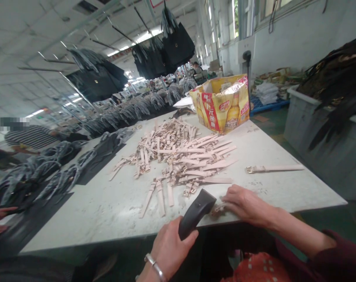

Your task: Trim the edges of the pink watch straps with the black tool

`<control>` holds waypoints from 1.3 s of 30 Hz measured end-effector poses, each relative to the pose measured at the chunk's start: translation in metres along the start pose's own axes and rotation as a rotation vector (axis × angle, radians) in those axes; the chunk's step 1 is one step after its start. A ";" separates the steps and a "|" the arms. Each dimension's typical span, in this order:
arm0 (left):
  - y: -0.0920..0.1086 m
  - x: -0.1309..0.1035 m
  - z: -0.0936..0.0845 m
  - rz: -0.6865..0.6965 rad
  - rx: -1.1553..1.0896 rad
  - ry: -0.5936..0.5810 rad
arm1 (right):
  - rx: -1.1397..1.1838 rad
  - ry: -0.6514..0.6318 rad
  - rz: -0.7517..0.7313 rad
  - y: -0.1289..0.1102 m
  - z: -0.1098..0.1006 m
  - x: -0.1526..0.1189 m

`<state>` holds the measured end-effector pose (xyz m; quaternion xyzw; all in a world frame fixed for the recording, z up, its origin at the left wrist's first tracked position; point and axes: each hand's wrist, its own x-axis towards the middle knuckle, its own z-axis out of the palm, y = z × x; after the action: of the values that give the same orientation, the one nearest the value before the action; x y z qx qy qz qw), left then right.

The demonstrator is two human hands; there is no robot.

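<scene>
My left hand [172, 244], with a silver bangle at the wrist, is wrapped around a black handheld tool [197, 213] with a wider, flat end. The tool points up and right, over the table's near edge. Just right of its end, my right hand [247, 205] pinches a blurred buckle strap [217, 209], mostly hidden by the fingers. Beyond both hands lies a loose pile of pale pink buckle straps [178, 152] with gold-coloured buckles. One single buckle strap [275, 168] lies apart on the right side of the table.
The white table [107, 211] carries a yellow beer carton [222, 105] at the back. Black bag pieces with wrapped handles [54, 172] cover the left side. A co-worker's hand [1, 221] is at far left. A grey bin [319, 137] with dark material stands right. Black bags [178, 45] hang behind.
</scene>
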<state>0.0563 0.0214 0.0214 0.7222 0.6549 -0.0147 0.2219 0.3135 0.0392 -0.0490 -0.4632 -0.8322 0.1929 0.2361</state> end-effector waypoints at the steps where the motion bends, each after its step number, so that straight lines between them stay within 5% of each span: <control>1: -0.005 -0.004 0.001 -0.011 -0.014 0.012 | -0.047 0.013 0.024 0.004 -0.005 0.000; 9: -0.036 -0.026 0.008 -0.118 -0.067 -0.003 | -0.191 0.096 0.407 0.094 -0.070 -0.008; 13: -0.040 -0.030 0.013 -0.135 -0.049 0.028 | -0.349 0.191 0.452 0.128 -0.090 -0.007; 17: -0.038 -0.032 0.012 -0.148 -0.079 0.036 | -0.304 0.339 0.303 0.104 -0.065 0.012; 21: -0.036 -0.032 0.012 -0.144 -0.092 0.040 | -0.134 0.144 0.090 0.044 -0.012 0.047; 24: -0.034 -0.034 0.014 -0.136 -0.081 0.027 | -0.186 0.070 0.087 0.014 0.017 0.070; 39: -0.033 -0.034 0.024 -0.139 -0.043 -0.005 | -0.208 0.089 0.209 0.010 0.034 0.089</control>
<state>0.0268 -0.0171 0.0006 0.6700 0.7031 -0.0177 0.2374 0.2600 0.1177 -0.0625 -0.5775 -0.7835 0.1083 0.2022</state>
